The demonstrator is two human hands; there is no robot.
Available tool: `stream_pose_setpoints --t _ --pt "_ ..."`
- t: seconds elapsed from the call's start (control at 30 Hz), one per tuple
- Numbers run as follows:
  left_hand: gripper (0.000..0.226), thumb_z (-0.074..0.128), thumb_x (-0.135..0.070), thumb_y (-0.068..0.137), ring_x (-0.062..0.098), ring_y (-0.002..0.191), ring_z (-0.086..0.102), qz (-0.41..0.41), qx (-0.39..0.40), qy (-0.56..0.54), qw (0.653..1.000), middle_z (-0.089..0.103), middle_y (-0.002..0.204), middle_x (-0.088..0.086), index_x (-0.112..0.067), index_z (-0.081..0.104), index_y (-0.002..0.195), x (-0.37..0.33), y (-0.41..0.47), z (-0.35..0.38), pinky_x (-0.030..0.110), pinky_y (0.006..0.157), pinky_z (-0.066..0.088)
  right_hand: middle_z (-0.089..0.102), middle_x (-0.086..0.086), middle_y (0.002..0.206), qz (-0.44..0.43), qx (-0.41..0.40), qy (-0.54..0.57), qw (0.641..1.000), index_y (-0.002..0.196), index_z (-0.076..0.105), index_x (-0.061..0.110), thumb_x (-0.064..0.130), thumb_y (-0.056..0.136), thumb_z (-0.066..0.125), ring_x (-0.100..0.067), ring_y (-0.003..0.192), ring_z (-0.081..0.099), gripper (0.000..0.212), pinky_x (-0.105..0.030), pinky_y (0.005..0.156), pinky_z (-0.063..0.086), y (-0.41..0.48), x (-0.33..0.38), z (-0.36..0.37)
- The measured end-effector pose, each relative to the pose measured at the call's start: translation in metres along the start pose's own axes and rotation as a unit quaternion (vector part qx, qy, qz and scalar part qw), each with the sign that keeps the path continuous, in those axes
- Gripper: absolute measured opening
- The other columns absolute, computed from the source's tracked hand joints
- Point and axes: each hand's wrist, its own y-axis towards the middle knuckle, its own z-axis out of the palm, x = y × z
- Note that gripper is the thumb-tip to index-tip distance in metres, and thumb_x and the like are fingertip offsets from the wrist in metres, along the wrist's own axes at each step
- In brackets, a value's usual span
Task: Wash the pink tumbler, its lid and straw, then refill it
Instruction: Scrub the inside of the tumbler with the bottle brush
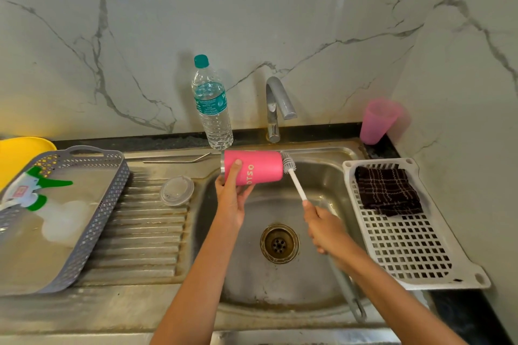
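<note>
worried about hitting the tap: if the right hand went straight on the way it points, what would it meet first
Likely the pink tumbler: the right hand points up-left along the bottle brush, whose bristles seem to touch its right end. The tap sits farther back.

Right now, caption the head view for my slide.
Over the sink, the left hand holds the pink tumbler sideways while the right hand holds a white brush at its end.

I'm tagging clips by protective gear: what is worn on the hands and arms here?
Nothing visible. The left hand and right hand are ungloved; both forearms are bare to the frame's edge, with no sleeve, watch or bracelet. The right hand is blurred, so rings are uncertain.
</note>
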Motion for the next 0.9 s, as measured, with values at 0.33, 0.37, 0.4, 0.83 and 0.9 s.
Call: stream_pose_setpoints --t 0.33,0.37,0.4,0.83,0.9 --pt "0.060 0.074 -0.022 0.083 0.025 0.110 0.065 -0.007 -0.014 -0.010 1.000 0.064 0.124 0.012 -0.016 0.042 0.134 -0.003 0.003 -0.001 0.041 0.087 0.058 0.039 0.002 0.059 0.009 0.021 0.022 0.999 0.081 0.048 0.014 0.044 0.103 0.029 -0.008 0.042 0.034 0.041 -0.019 0.036 0.029 -0.003 0.007 0.001" --pt "0.061 0.074 -0.023 0.083 0.025 0.110 0.065 -0.014 0.000 0.003 1.000 0.064 0.124 0.012 -0.015 0.043 0.135 -0.002 0.002 -0.001 0.039 0.084 0.059 0.038 0.001 0.059 0.007 0.012 0.030 0.999 0.079 0.046 0.016 0.044 0.102 0.030 -0.008 0.041 0.034 0.040 -0.019 0.036 0.029 0.001 0.010 -0.001" --pt "0.062 0.074 -0.024 0.083 0.025 0.110 0.065 -0.017 0.008 0.008 1.000 0.065 0.123 0.012 -0.015 0.043 0.136 -0.001 0.001 0.000 0.038 0.082 0.060 0.037 0.001 0.059 0.004 0.004 0.037 0.999 0.076 0.044 0.017 0.044 0.102 0.030 -0.008 0.041 0.033 0.040 -0.019 0.035 0.028 0.005 0.013 -0.003" --pt "0.059 0.071 -0.027 0.084 0.023 0.110 0.067 -0.002 0.054 0.005 0.999 0.065 0.124 0.012 -0.017 0.046 0.136 0.000 -0.003 0.001 0.043 0.094 0.055 0.037 0.000 0.060 -0.002 -0.010 0.060 0.998 0.077 0.044 0.015 0.045 0.102 0.031 -0.009 0.044 0.034 0.041 -0.018 0.035 0.029 0.012 0.021 -0.002" --pt "0.067 0.073 -0.030 0.078 0.023 0.110 0.066 0.008 0.041 -0.021 0.999 0.064 0.126 0.013 -0.017 0.045 0.138 -0.002 -0.002 0.005 0.041 0.091 0.057 0.038 0.000 0.060 -0.005 -0.007 0.057 0.998 0.077 0.044 0.015 0.044 0.102 0.031 -0.010 0.044 0.034 0.041 -0.019 0.035 0.029 0.013 0.022 0.001"
